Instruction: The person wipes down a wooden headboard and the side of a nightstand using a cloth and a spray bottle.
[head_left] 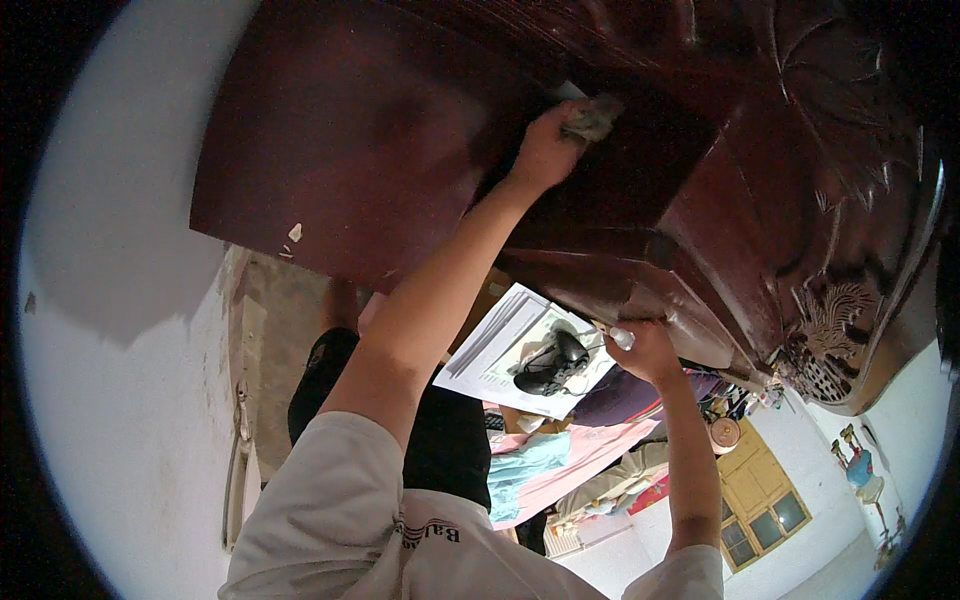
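Across the dark red wooden panel (340, 130), our left arm slants up and rightward, and our left hand (548, 148) is clamped on a bunched grey cloth (595, 120) at the wood; its crumpled bulk juts rightward past the fingers. Lower down, we see white papers (480, 365) lying askew. Farther right, our right forearm rises nearly upright, and our right hand (648, 350) tips leftward, closed round a small white object (622, 338); its exposed end faces left, the long axis hidden from us.
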